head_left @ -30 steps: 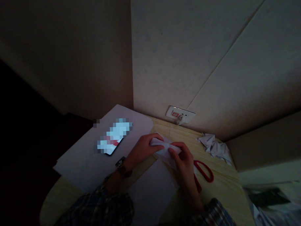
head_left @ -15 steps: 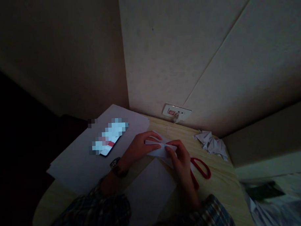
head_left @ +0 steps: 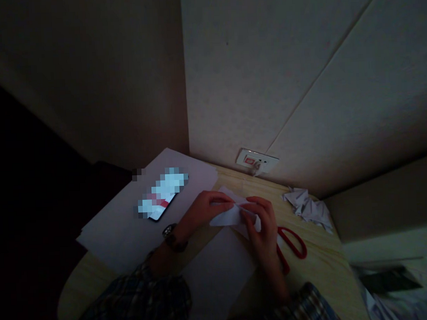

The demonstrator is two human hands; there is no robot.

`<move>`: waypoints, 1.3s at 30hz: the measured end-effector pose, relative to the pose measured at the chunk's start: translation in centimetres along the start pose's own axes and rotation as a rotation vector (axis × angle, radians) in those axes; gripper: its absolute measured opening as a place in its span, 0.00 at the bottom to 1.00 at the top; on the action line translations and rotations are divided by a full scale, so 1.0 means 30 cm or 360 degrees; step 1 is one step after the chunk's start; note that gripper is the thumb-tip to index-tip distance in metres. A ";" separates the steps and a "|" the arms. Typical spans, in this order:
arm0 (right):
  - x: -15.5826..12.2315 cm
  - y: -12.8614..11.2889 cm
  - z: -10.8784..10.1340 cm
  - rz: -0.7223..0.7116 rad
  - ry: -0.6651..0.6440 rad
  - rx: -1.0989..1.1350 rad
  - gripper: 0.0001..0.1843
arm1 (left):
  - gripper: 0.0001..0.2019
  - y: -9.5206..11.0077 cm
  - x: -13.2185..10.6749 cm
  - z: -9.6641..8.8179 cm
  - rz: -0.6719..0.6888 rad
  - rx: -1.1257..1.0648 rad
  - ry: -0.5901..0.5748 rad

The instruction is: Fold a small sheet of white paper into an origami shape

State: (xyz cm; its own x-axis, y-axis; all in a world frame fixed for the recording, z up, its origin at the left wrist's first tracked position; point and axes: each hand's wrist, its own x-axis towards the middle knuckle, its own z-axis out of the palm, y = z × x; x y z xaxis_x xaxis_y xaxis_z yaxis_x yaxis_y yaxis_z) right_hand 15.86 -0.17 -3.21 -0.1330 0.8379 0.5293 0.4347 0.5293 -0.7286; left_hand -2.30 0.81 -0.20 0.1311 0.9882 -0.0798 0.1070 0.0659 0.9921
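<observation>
A folded piece of white paper (head_left: pixel 224 219) is pinched between both hands above the table. My left hand (head_left: pixel 210 207), with a watch (head_left: pixel 169 232) on its wrist, grips the paper's upper middle between thumb and fingers. From the right side, my right hand (head_left: pixel 262 219) pinches the same paper, its fingertips close to those of the left. Red-handled scissors (head_left: pixel 295 243) lie just right of my right hand, their blades hidden. A loose white sheet (head_left: pixel 217 272) rests on the table below my hands.
A lit smartphone (head_left: pixel 162 201) lies on a stack of white sheets (head_left: pixel 114 233) at the left. Several folded paper pieces (head_left: pixel 308 205) sit at the right rear of the wooden table (head_left: pixel 329 263). Behind it, the wall carries a socket (head_left: pixel 257 161) with a plug in it.
My fingertips have come closer together at the paper's middle, and the right fingers are now bent over its edge. The whole view has shifted slightly, moving things rightward.
</observation>
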 end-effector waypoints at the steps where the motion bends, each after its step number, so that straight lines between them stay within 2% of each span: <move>1: -0.002 0.000 0.001 -0.0013 0.0002 -0.0021 0.06 | 0.09 -0.003 0.002 0.001 -0.0011 0.0002 0.0002; 9: -0.014 0.002 -0.005 -0.0106 -0.0001 -0.0066 0.11 | 0.10 -0.018 0.001 0.005 -0.0036 -0.0049 -0.0042; 16: -0.022 0.004 -0.019 -0.0212 -0.0189 -0.0140 0.18 | 0.13 -0.008 0.001 -0.001 -0.0101 -0.0098 0.0028; 25: -0.018 -0.011 -0.032 -0.0239 -0.0316 -0.0146 0.19 | 0.11 0.001 -0.005 -0.008 -0.0192 -0.0176 0.0088; 30: -0.014 -0.010 -0.012 -0.0033 -0.0170 -0.0011 0.16 | 0.12 -0.003 0.001 -0.009 -0.0158 -0.0198 0.0113; 33: -0.011 0.001 0.006 0.0175 -0.0083 0.0170 0.27 | 0.12 -0.007 0.004 -0.010 -0.0111 -0.0181 0.0103; 35: -0.010 0.010 0.015 0.0398 -0.0037 0.0309 0.31 | 0.12 -0.004 0.002 -0.011 -0.0096 -0.0159 0.0092; 37: -0.008 0.016 0.020 0.0556 -0.0043 0.0419 0.28 | 0.12 0.001 0.000 -0.010 -0.0057 -0.0117 0.0095; 39: -0.006 0.020 0.023 0.0661 -0.0127 0.0474 0.19 | 0.11 0.006 -0.002 -0.009 0.0003 -0.0056 0.0095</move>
State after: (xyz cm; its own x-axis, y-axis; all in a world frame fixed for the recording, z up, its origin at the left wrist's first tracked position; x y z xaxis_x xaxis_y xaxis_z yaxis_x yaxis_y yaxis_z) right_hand 15.54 0.08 -4.04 -0.0759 0.9868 0.1428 0.1944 0.1551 -0.9686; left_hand -2.56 0.81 0.01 0.0720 0.9947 -0.0729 0.0717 0.0678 0.9951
